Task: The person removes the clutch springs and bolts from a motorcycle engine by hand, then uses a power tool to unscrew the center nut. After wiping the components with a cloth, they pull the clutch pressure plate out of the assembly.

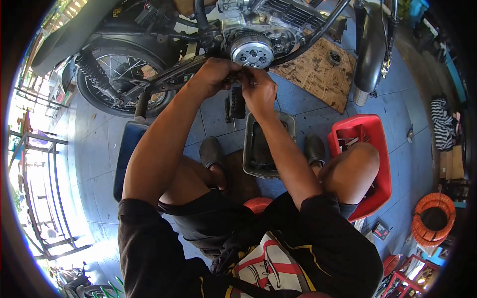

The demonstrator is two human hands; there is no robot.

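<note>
Silver metal shines on the clutch [252, 51], the round part on the side of the motorbike engine [278, 25]. It sits right above your two hands. Your left hand [213, 74] and your right hand [258, 89] meet just under it, fingers curled and pinched together on something small. That small thing is hidden by your fingers, so I cannot tell what it is. Both hands look closed around it, close to the clutch, likely because the work spot is right there.

You sit low on a red stool [258, 203], knees apart, so your arms can reach the engine. Between your feet lies a grey metal tray [288, 124]. It sits right under your hands, so it looks well placed to catch drips or dropped bits. A black footpeg [235, 105] hangs just beside the tray.

By your right knee stands a red bin [370, 134] with tools in it, near enough to grab. A brown board [318, 74] lies on the blue floor [298, 99] under the bike, with a small round part on it. The back wheel [119, 82] is off to your left. An orange hose coil [435, 218] lies well apart on your right.
</note>
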